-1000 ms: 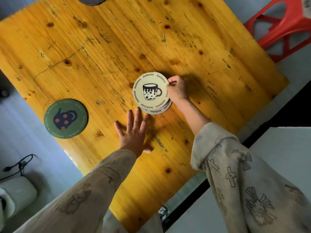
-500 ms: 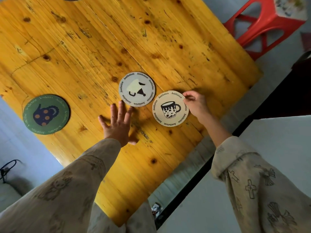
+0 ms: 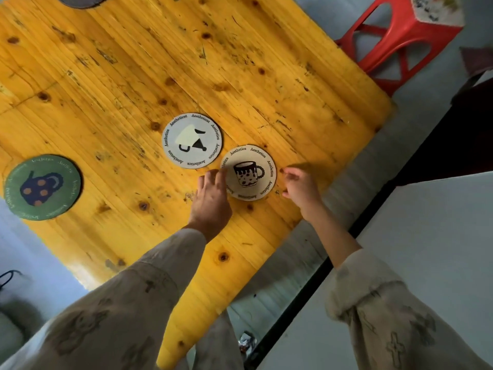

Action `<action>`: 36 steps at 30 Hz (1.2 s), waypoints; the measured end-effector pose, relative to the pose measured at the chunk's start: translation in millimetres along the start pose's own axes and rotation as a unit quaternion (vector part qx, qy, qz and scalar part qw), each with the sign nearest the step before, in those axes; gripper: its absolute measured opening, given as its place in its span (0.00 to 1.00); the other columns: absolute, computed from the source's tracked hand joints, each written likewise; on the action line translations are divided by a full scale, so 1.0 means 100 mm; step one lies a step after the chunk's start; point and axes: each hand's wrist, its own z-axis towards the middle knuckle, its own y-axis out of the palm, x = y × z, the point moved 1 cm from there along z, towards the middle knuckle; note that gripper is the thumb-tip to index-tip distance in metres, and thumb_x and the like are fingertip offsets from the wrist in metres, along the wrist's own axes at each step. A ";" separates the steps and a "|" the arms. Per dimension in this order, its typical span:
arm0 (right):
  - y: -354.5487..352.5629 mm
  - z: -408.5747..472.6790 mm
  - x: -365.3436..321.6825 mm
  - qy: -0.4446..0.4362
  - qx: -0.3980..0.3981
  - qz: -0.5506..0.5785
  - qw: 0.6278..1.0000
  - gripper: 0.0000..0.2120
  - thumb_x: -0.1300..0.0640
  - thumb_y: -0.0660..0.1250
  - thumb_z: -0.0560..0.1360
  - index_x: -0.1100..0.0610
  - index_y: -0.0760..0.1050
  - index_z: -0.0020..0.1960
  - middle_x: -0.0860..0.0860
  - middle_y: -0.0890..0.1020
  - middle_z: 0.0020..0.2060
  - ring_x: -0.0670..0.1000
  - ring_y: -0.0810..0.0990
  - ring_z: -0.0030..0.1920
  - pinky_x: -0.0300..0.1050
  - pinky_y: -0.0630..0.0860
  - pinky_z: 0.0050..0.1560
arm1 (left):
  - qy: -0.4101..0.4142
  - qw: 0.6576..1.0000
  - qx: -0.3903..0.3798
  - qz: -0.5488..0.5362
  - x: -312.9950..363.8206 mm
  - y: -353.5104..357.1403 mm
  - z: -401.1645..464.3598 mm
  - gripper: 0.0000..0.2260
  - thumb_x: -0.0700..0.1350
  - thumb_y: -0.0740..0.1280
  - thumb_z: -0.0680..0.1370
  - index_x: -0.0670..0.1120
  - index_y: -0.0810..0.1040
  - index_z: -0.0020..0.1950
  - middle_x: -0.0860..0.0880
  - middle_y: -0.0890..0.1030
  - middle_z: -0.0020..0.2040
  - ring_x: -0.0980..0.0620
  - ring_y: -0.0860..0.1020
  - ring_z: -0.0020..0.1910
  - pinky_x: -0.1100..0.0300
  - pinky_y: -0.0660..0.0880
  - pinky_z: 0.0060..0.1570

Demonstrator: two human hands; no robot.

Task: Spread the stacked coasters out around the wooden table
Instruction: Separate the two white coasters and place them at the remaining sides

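Three round coasters lie flat on the yellow wooden table [image 3: 240, 62]. A cream coaster with a spotted mug [image 3: 248, 172] sits near the table's right edge. Just up and left of it lies a grey-white coaster with a tipped cup [image 3: 192, 140], almost touching it. A green coaster with a blue mug [image 3: 42, 187] lies at the left edge. My left hand [image 3: 213, 198] has its fingertips on the cream coaster's left rim. My right hand [image 3: 300, 184] hovers just right of that coaster, fingers loosely curled, apart from it and holding nothing.
A dark round object [image 3: 82, 1] is cut off at the table's far edge. A red plastic stool [image 3: 400, 41] stands beyond the right corner. A white surface [image 3: 426, 249] lies to the right, with grey floor around.
The cream coaster was slid off the stack to the right and set down. My right hand has let go of it. My left hand has moved right onto its rim.
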 end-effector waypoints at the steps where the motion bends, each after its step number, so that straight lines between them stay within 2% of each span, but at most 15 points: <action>1: 0.00 0.00 0.02 0.003 -0.006 0.021 1.000 0.17 0.67 0.56 0.77 0.57 0.70 0.64 0.56 0.76 0.59 0.54 0.79 0.50 0.56 0.79 0.55 | -0.008 0.999 -0.003 -0.034 0.07 0.03 0.05 0.32 0.31 0.58 0.71 0.41 0.51 0.73 0.38 0.60 0.70 0.38 0.58 0.66 0.45 0.57 0.69; 4: -0.02 0.06 -0.03 -0.007 -0.027 0.077 0.997 0.17 0.65 0.56 0.78 0.57 0.68 0.66 0.51 0.77 0.56 0.56 0.78 0.55 0.58 0.77 0.59 | -0.027 0.999 0.010 -0.045 0.23 0.10 0.22 0.34 0.32 0.59 0.69 0.38 0.47 0.72 0.36 0.59 0.70 0.37 0.56 0.68 0.47 0.51 0.70; 7: -0.10 0.17 -0.12 -0.033 -0.031 0.052 0.998 0.18 0.64 0.54 0.78 0.56 0.67 0.67 0.54 0.73 0.64 0.54 0.73 0.64 0.50 0.74 0.63 | -0.058 0.995 -0.002 -0.075 0.37 0.18 0.30 0.35 0.32 0.59 0.68 0.40 0.48 0.73 0.36 0.61 0.68 0.36 0.59 0.63 0.45 0.54 0.66; 10: -0.22 0.27 -0.12 -0.061 -0.019 0.001 0.998 0.18 0.64 0.52 0.79 0.56 0.67 0.67 0.54 0.71 0.67 0.50 0.72 0.62 0.37 0.72 0.54 | -0.073 0.990 -0.003 -0.117 0.45 0.28 0.32 0.33 0.32 0.58 0.69 0.43 0.52 0.72 0.37 0.61 0.65 0.36 0.61 0.60 0.43 0.58 0.64; 14: -0.36 0.38 -0.02 -0.060 -0.013 -0.001 0.998 0.17 0.64 0.53 0.79 0.55 0.69 0.66 0.53 0.74 0.65 0.52 0.72 0.64 0.48 0.71 0.65 | -0.063 0.986 0.019 -0.155 0.50 0.44 0.26 0.28 0.32 0.56 0.71 0.42 0.57 0.71 0.36 0.63 0.65 0.36 0.62 0.62 0.44 0.61 0.65; 16: -0.40 0.39 0.03 -0.058 -0.013 0.005 0.998 0.17 0.63 0.53 0.79 0.55 0.69 0.65 0.53 0.74 0.65 0.52 0.72 0.64 0.52 0.71 0.67 | -0.056 0.983 0.021 -0.172 0.53 0.50 0.20 0.27 0.32 0.55 0.72 0.41 0.57 0.71 0.36 0.64 0.64 0.38 0.62 0.62 0.43 0.62 0.66; 19: -0.43 0.38 0.09 -0.069 -0.013 0.015 0.997 0.17 0.63 0.53 0.79 0.55 0.70 0.65 0.51 0.74 0.66 0.51 0.72 0.65 0.48 0.70 0.67 | -0.049 0.983 0.022 -0.174 0.55 0.55 0.16 0.25 0.32 0.53 0.72 0.40 0.58 0.70 0.36 0.65 0.64 0.40 0.61 0.62 0.44 0.62 0.67; 21: -0.44 0.36 0.11 -0.076 -0.019 0.016 0.997 0.17 0.62 0.53 0.79 0.55 0.69 0.65 0.51 0.74 0.65 0.50 0.72 0.65 0.40 0.67 0.63 | -0.040 0.988 0.015 -0.145 0.54 0.57 0.14 0.24 0.32 0.53 0.73 0.40 0.59 0.70 0.39 0.64 0.67 0.44 0.60 0.63 0.50 0.58 0.66; 23: -0.44 0.33 0.14 -0.080 -0.022 0.011 0.996 0.16 0.61 0.52 0.80 0.54 0.69 0.65 0.50 0.75 0.65 0.49 0.71 0.65 0.38 0.65 0.58 | -0.045 0.989 0.014 -0.142 0.55 0.56 0.12 0.25 0.32 0.53 0.73 0.40 0.59 0.70 0.40 0.63 0.67 0.45 0.60 0.63 0.55 0.57 0.65; 27: -0.47 0.29 0.20 -0.088 -0.021 0.007 0.996 0.16 0.61 0.52 0.80 0.53 0.70 0.65 0.50 0.75 0.65 0.49 0.72 0.65 0.39 0.67 0.57 | -0.069 0.975 0.026 -0.209 0.65 0.55 -0.01 0.26 0.31 0.54 0.72 0.40 0.56 0.71 0.37 0.63 0.64 0.39 0.63 0.64 0.49 0.63 0.65; 33: -0.51 0.25 0.27 -0.105 -0.033 0.015 0.994 0.15 0.54 0.54 0.80 0.53 0.71 0.64 0.52 0.72 0.67 0.50 0.69 0.67 0.41 0.65 0.58 | -0.077 0.974 0.020 -0.210 0.68 0.61 -0.10 0.26 0.31 0.53 0.73 0.42 0.57 0.70 0.37 0.65 0.64 0.40 0.64 0.63 0.50 0.65 0.62; 36: -0.51 0.24 0.30 -0.109 -0.035 0.023 0.993 0.16 0.53 0.53 0.80 0.54 0.70 0.64 0.51 0.73 0.67 0.50 0.69 0.68 0.40 0.64 0.59 | -0.081 0.975 0.019 -0.208 0.70 0.64 -0.13 0.25 0.31 0.53 0.73 0.43 0.57 0.71 0.37 0.64 0.64 0.38 0.66 0.62 0.49 0.65 0.62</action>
